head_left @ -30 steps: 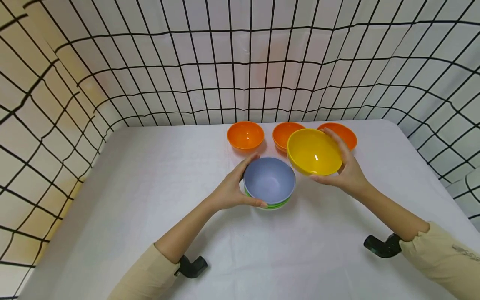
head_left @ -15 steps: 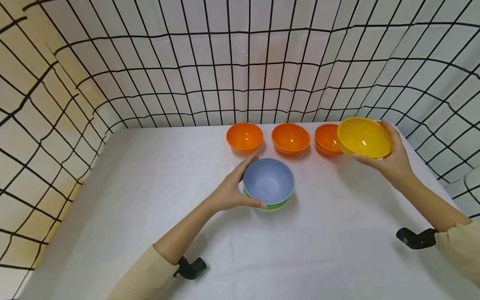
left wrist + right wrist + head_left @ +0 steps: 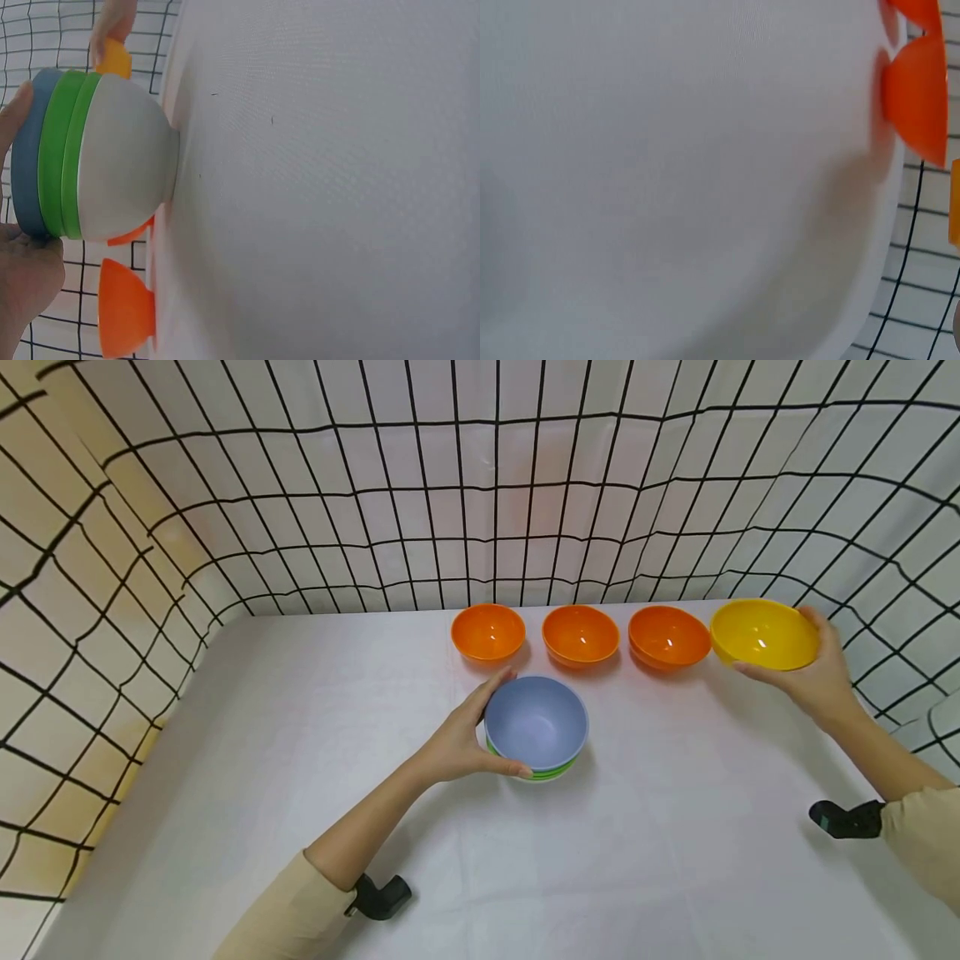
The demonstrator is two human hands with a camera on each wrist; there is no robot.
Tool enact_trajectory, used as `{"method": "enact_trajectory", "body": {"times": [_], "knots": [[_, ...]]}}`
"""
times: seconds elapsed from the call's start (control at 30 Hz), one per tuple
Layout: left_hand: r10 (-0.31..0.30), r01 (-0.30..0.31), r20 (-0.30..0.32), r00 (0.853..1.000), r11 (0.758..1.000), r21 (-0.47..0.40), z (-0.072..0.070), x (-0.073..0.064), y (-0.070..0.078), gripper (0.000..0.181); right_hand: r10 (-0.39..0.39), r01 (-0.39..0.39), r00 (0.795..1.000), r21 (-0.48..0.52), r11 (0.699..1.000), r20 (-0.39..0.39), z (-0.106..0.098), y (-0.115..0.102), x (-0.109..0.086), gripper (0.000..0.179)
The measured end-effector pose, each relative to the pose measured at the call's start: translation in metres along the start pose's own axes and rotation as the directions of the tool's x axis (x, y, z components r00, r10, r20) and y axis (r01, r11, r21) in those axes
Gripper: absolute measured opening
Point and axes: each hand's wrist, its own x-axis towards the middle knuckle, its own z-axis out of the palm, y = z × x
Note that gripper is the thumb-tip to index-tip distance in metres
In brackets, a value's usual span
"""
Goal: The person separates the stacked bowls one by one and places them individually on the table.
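My left hand [image 3: 465, 743] grips a stack of nested bowls in the middle of the table, thumb at the near side and fingers at the far left. On top of the stack is a blue bowl [image 3: 537, 722]. Under it, the left wrist view shows green bowl rims [image 3: 66, 150] and a white bowl [image 3: 124, 157] at the bottom, its foot at the tabletop. At the back right, my right hand [image 3: 813, 681] holds a yellow bowl [image 3: 765, 635] by its right side, thumb in front. Only a sliver of the yellow bowl [image 3: 955, 202] shows in the right wrist view.
Three orange bowls stand in a row along the back edge: left [image 3: 488, 633], middle [image 3: 581, 637] and right [image 3: 669, 638], the last right beside the yellow one. A black wire grid [image 3: 480, 489] rises behind the white-covered table [image 3: 247, 735] and along both sides.
My right hand has carried the yellow bowl rightward, from in front of the orange bowls to the right end of their row. The left hand and its stack have stayed put.
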Motion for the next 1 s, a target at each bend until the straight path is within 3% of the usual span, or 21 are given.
{"method": "enact_trajectory", "body": {"times": [0.17, 0.37, 0.47, 0.57, 0.8, 0.9, 1.0], "knots": [[-0.002, 0.002, -0.002, 1.000, 1.000, 0.011, -0.002, 0.000, 0.001, 0.111, 0.053, -0.054, 0.998, -0.028, 0.998, -0.020, -0.002, 0.024, 0.022, 0.099], [0.000, 0.000, -0.003, 1.000, 1.000, 0.001, -0.002, 0.000, 0.001, 0.112, 0.137, -0.140, 0.988, -0.052, 0.989, -0.071, 0.005, 0.091, 0.069, 0.107], [0.006, -0.006, -0.002, 1.000, 1.000, -0.004, -0.001, 0.000, 0.000, 0.111, 0.164, -0.167, 0.984, -0.037, 0.985, -0.074, 0.009, 0.105, 0.079, 0.110], [0.010, -0.010, 0.002, 1.000, 1.000, -0.007, -0.001, 0.001, 0.000, 0.111, 0.207, -0.210, 0.976, -0.035, 0.977, -0.066, 0.012, 0.095, 0.074, 0.111], [0.008, -0.008, 0.011, 1.000, 1.000, -0.005, 0.000, 0.002, -0.002, 0.112, 0.266, -0.266, 0.961, 0.009, 0.964, -0.073, 0.018, 0.044, 0.048, 0.109], [0.015, -0.014, 0.007, 1.000, 1.000, -0.007, 0.000, 0.002, -0.004, 0.112, 0.289, -0.287, 0.955, 0.026, 0.957, -0.066, 0.023, 0.038, 0.046, 0.109], [0.013, -0.013, -0.001, 1.000, 1.000, -0.004, 0.002, 0.004, -0.017, 0.114, 0.289, -0.288, 0.957, 0.020, 0.957, -0.039, 0.026, 0.040, 0.048, 0.110]]}}
